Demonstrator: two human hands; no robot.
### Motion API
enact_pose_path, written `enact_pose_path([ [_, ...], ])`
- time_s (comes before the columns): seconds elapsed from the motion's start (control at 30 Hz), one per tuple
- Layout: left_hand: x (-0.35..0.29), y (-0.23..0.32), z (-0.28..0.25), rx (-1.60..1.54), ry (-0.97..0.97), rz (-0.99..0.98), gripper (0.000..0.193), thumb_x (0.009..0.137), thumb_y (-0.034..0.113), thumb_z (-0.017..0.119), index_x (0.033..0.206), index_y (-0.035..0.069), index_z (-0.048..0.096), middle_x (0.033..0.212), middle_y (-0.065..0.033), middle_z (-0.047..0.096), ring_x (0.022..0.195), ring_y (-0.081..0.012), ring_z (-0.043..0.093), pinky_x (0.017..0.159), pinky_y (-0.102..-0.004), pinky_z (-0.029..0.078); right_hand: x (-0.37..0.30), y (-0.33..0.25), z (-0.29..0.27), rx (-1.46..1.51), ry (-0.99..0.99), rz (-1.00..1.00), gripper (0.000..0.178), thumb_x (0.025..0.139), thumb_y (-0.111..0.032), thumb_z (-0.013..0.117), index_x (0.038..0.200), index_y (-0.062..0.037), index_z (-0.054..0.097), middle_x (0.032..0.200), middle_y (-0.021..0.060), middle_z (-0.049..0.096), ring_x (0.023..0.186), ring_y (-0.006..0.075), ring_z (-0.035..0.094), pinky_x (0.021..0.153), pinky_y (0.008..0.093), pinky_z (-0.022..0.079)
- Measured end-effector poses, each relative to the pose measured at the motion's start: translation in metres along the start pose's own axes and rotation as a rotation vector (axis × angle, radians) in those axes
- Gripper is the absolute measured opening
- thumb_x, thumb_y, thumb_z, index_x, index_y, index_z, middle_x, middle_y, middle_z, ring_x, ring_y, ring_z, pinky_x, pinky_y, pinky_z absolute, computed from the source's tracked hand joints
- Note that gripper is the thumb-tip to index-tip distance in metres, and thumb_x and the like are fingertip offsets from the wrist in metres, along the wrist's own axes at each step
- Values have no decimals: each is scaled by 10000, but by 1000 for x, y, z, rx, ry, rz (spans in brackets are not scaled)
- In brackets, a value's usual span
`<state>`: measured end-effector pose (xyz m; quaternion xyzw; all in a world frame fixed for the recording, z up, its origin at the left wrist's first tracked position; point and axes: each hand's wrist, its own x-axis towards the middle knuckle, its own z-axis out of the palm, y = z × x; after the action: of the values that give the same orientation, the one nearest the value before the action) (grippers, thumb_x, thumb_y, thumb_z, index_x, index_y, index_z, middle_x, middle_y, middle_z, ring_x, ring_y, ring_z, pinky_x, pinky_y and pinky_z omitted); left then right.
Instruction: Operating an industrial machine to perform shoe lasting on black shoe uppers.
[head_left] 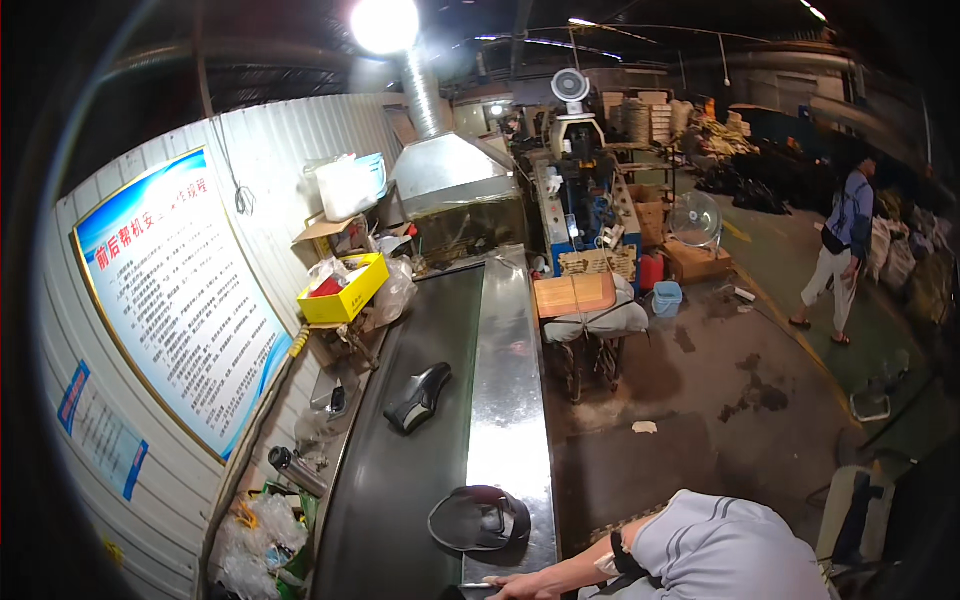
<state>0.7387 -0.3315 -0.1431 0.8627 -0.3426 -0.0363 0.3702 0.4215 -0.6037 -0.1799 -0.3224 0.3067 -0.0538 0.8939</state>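
Observation:
My right hand (518,587) reaches in from the lower right, at the very bottom edge, its forearm below a light grey sleeve (720,550). Its fingers are closed at a dark thing with a pale edge (478,587), mostly cut off by the frame, so its kind does not show. Just beyond the hand, a black shoe (478,520) lies across the line between the dark conveyor belt (390,500) and the shiny metal ledge (512,390). Farther up the belt rests another black shoe (418,398), tilted, with a grey patch. My left hand is out of view.
Along the left wall stand a yellow box (345,292), a flask (297,470) and plastic bags (262,535). A metal hood (455,170) covers the belt's far end. Right of the ledge is a cushioned stool (597,318). A person (846,240) is at the far right.

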Motion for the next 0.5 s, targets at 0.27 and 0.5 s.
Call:
enact_pose_path([
  [0.27, 136, -93, 49, 40, 185, 39, 512, 830, 209, 749, 1286, 28, 604, 1187, -192, 683, 1103, -320, 644, 954, -416, 497, 1, 2, -11, 100, -34, 218, 708, 1003, -172, 632, 1580, -333, 256, 1418, 112, 569, 1339, 344, 495, 1068, 665, 367],
  [0.5, 56, -168, 1, 4, 344, -340, 847, 663, 238, 843, 1430, 129, 499, 1271, -235, 620, 1155, -416, 603, 1005, -519, 469, -53, -41, 5, 102, 122, 340, 664, 986, -250, 668, 1542, -380, 329, 1539, 98, 404, 1356, 307, 473, 1103, 672, 327],
])
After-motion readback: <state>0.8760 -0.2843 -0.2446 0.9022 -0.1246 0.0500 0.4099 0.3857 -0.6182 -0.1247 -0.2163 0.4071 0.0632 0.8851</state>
